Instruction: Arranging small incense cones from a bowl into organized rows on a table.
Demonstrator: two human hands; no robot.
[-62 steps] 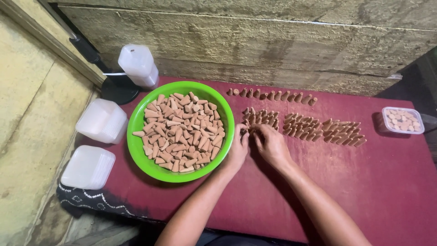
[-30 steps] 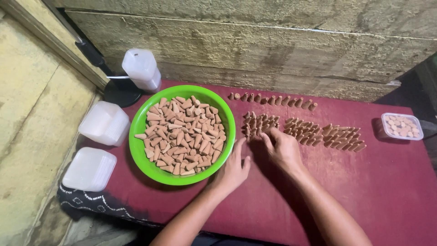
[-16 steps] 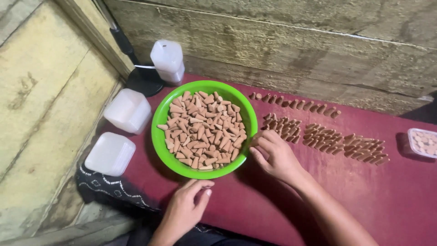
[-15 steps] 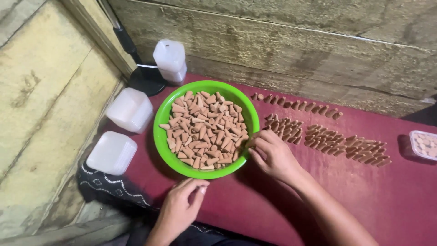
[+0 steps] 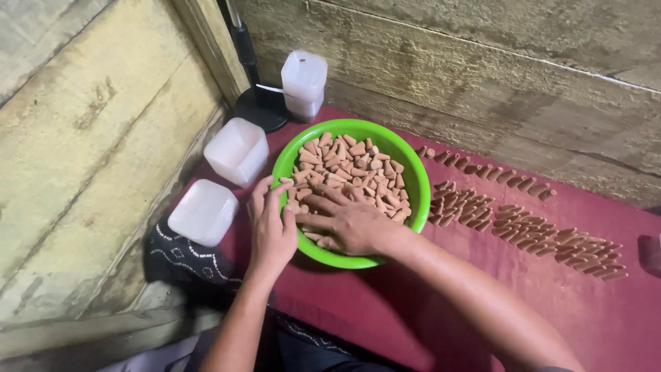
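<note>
Maroon tablecloth (image 5: 427, 303) against rough concrete wall (image 5: 482, 76)

Right hand (image 5: 348, 224): its fingers lie among the brown cones (image 5: 344, 165), so whether they grip any cannot be told.
Bowl's near rim (image 5: 330, 258): partly covered by both hands.
Right edge: a small object (image 5: 651, 251) is cut off and blurred.
Black stand (image 5: 258, 103): its pole runs out the top.

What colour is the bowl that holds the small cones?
Bright green bowl, seen in the head view.
</note>
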